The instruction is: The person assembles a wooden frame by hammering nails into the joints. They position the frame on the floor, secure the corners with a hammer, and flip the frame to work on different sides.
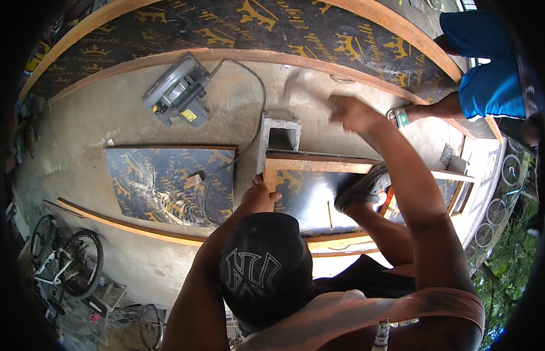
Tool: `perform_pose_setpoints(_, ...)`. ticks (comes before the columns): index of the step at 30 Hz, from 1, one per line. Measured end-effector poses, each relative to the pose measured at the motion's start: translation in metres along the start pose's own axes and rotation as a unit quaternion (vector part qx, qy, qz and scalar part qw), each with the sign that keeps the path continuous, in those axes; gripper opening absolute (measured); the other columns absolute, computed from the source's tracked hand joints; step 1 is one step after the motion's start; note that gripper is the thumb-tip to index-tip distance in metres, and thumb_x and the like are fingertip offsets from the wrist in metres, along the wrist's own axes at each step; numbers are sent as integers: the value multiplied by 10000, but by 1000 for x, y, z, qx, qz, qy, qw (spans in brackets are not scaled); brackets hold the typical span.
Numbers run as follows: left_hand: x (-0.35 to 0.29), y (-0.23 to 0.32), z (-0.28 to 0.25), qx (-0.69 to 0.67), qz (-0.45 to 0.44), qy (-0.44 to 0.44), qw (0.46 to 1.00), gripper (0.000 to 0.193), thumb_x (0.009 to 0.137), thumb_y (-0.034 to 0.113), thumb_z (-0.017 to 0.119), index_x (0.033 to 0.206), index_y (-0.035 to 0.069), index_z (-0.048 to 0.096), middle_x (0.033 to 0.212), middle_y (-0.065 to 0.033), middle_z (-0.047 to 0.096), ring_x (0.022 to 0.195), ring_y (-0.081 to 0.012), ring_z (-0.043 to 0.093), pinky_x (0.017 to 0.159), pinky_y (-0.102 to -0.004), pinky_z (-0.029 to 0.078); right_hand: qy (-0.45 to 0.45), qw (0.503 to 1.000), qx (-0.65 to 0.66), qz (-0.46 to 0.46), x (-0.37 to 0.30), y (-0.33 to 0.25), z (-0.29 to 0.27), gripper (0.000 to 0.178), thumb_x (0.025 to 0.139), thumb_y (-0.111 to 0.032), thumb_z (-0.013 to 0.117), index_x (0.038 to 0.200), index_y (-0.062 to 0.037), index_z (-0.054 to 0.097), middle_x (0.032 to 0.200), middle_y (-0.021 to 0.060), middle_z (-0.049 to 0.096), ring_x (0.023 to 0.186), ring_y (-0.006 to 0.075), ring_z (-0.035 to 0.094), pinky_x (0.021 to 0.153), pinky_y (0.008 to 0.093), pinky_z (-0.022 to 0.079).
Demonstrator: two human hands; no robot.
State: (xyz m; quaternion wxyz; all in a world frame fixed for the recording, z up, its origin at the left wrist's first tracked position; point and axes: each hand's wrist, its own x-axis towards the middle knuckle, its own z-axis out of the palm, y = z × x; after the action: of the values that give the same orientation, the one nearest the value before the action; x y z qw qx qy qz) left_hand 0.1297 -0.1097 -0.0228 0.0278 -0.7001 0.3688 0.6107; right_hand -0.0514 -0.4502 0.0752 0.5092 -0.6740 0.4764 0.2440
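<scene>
My right hand point(355, 114) is raised above the wooden frame, its fingers closed round a hammer point(302, 90). The hammer is smeared by motion, and its head points to the left. My left hand point(261, 196) grips the near-left corner of the wooden frame point(319, 164), with the thumb lying on the wood. Inside the frame is a dark panel point(296, 184) with gold print. A hollow concrete block point(282, 130) stands right against the frame's far-left corner. Any nail at that corner is too small to make out. My foot in a grey clog point(363, 190) rests on the panel.
A corded circular saw point(180, 93) lies on the concrete floor at far left. Left of the frame is a loose printed panel point(167, 187) with a small wood piece on it. A long wood-edged panel point(225, 26) spans the back. A person in blue shorts point(495, 88) stands at right.
</scene>
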Motion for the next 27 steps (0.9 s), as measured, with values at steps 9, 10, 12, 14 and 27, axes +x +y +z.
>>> perform_pose_setpoints(9, 6, -8, 7, -4, 13, -1, 1000, 800, 917, 399, 786, 1315, -110, 313, 1285, -380, 565, 1097, -504, 682, 921, -534, 574, -82, 991, -100, -32, 3, 16, 77, 333, 908, -143, 660, 1209, -13, 600, 942, 162, 698, 700, 270, 695, 689, 427, 572)
perform_pose_setpoints(10, 3, -8, 9, 3, 11, -1, 1000, 811, 911, 388, 795, 1339, -109, 319, 1259, -379, 590, 1097, -510, 681, 921, -534, 567, -155, 976, -153, -24, 5, 11, 65, 374, 896, -158, 665, 1240, -22, 607, 977, 168, 703, 730, 285, 707, 721, 445, 573)
perform_pose_setpoints(12, 10, 0, 6, 17, 13, 13, 1000, 834, 900, 366, 814, 1387, -107, 329, 1206, -378, 639, 1099, -523, 678, 921, -533, 553, -135, 984, -113, -14, 9, 23, 28, 430, 862, -159, 684, 1263, -23, 614, 1029, 184, 709, 752, 281, 717, 736, 460, 569)
perform_pose_setpoints(14, 5, -16, 10, 7, 24, 13, 1000, 856, 893, 382, 818, 1391, -110, 325, 1218, -377, 634, 1098, -519, 679, 918, -523, 557, 16, 1000, 18, 3, 6, 0, 6, 320, 914, -166, 693, 1150, 19, 583, 802, 150, 668, 614, 214, 653, 645, 402, 560)
perform_pose_setpoints(27, 12, -14, 5, -17, 39, -10, 999, 858, 895, 390, 806, 1383, -85, 284, 1353, -370, 525, 1124, -508, 668, 941, -536, 559, -155, 980, -118, 27, -15, -3, 61, 382, 891, -135, 647, 1243, -2, 576, 983, 200, 723, 801, 291, 733, 758, 423, 573)
